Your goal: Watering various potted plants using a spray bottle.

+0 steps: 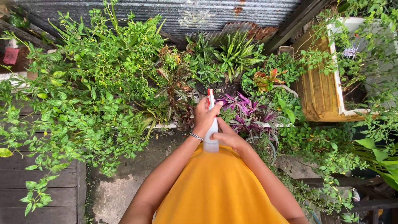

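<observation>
We see one spray bottle at frame centre, both hands on it: left hand fingers wrapped round its neck, right hand fingers cupping its base. It's white, translucent, upright, with a red-and-white nozzle, above one purple plant.

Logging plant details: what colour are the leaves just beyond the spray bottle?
Purple, with pinkish streaks, clearest in the head view.

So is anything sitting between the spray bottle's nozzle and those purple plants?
Nothing visible. The spray bottle is held in both the left hand and the right hand, its red nozzle up by the purple plants, with only open air between them.
</observation>
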